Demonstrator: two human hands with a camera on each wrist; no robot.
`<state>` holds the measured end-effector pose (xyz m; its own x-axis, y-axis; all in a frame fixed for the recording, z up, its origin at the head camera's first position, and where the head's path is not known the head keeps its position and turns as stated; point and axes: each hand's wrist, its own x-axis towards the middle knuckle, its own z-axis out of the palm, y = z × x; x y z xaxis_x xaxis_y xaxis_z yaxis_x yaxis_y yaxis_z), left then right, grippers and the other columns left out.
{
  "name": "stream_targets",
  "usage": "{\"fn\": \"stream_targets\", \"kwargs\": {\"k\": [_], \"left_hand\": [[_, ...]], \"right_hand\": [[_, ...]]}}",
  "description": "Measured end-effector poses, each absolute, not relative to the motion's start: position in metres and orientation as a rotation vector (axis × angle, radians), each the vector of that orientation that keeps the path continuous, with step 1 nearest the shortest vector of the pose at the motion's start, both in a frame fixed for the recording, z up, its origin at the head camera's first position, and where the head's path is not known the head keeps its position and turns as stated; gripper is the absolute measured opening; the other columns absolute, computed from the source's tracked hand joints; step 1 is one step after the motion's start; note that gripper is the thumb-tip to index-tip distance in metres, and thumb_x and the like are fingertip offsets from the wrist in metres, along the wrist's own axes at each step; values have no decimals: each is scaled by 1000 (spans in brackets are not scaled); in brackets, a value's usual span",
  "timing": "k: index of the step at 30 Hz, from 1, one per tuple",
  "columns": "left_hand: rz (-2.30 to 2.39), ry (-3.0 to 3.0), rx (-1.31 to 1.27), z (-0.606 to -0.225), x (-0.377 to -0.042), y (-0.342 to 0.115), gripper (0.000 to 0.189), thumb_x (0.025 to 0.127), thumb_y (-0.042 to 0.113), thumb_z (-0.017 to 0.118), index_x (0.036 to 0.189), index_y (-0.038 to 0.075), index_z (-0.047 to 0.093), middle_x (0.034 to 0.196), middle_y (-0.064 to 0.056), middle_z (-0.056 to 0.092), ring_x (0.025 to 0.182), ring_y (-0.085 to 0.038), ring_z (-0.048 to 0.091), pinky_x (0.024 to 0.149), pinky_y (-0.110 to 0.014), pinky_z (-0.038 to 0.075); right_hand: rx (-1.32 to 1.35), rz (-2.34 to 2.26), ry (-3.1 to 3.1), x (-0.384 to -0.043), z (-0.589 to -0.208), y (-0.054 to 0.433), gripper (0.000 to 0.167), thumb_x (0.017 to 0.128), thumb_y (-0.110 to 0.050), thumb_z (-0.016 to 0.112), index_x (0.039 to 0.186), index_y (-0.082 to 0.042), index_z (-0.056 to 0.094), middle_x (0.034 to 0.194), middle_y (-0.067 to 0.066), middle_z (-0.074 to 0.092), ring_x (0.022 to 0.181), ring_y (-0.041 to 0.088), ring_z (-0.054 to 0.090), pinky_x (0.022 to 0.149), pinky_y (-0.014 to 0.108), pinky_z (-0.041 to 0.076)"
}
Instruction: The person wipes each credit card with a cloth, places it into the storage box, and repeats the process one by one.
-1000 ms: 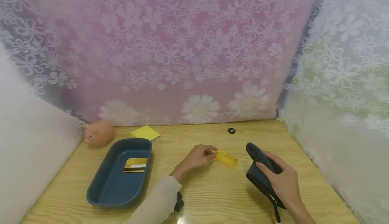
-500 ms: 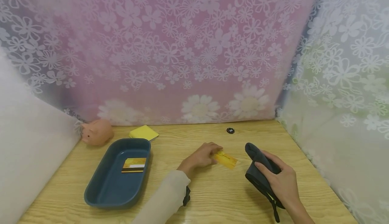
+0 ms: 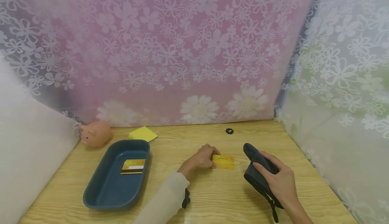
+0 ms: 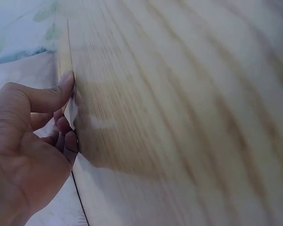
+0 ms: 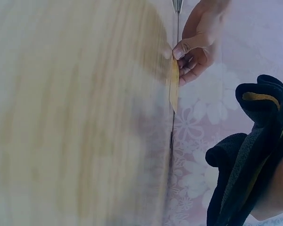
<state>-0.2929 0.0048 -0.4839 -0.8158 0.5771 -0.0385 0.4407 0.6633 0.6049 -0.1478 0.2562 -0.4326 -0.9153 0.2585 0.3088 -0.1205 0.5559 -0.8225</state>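
My left hand (image 3: 203, 158) is low over the wooden table and pinches the left end of a yellow card (image 3: 225, 162). In the right wrist view, its thumb and fingers are at one end of that card (image 5: 174, 89), close to the tabletop. To the right, my right hand (image 3: 282, 180) grips a folded dark grey fabric item (image 3: 260, 168) with a black strap hanging down and a bit of yellow at its lower edge. Its folds also show in the right wrist view, with a yellowish lining; its exact kind cannot be told.
A blue tray (image 3: 88, 197) stands on the left with a striped yellow card (image 3: 133, 167) inside. Behind it are a pink piggy bank (image 3: 96, 134) and a yellow notebook-like item (image 3: 143, 134). A black round chip (image 3: 229, 131) lies at the back. Flowered curtains hang behind and on the right.
My left hand has shifted its fingers over the card's left end, and the card has turned from slanting to nearly level. My right hand stays almost still with the fabric item.
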Motion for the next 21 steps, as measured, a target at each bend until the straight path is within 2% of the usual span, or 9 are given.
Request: {"fn": "stream_targets", "kwargs": {"k": [5, 10, 12, 17, 21], "left_hand": [[936, 2661, 853, -485, -287, 2, 49, 87, 9, 85, 132, 14, 67, 110, 0, 55, 95, -12, 45, 87, -26, 44], [977, 2660, 940, -486, -279, -3, 51, 90, 6, 80, 138, 17, 65, 87, 4, 60, 74, -7, 51, 68, -20, 47], [1017, 2657, 937, -486, -274, -4, 51, 90, 4, 79, 138, 17, 66, 83, 5, 62, 71, -6, 52, 64, -19, 48], [1233, 2602, 799, -481, -260, -13, 53, 89, -4, 77, 137, 18, 69, 95, -1, 66, 76, -8, 54, 61, -20, 49], [1462, 2466, 671, -476, -246, -28, 53, 91, -6, 75, 138, 16, 67, 100, -4, 62, 78, -13, 63, 58, -24, 54]], "right_hand": [[-105, 1303, -2401, -148, -432, 256, 49, 93, -34, 81, 139, -20, 70, 140, 9, 66, 104, -20, 53, 78, 7, 52], [-99, 1290, -2406, -150, -432, 253, 47, 92, -34, 82, 137, -24, 71, 138, 7, 67, 103, -20, 53, 78, 8, 52], [-95, 1290, -2408, -150, -431, 250, 47, 92, -35, 82, 137, -24, 71, 138, 6, 67, 103, -19, 54, 77, 8, 53], [-54, 1319, -2400, -152, -429, 242, 47, 92, -34, 82, 137, -25, 71, 137, 4, 67, 105, -17, 56, 79, 9, 53], [11, 1357, -2391, -157, -430, 232, 45, 93, -32, 82, 136, -27, 71, 137, 2, 68, 108, -13, 58, 82, 11, 54]]}}
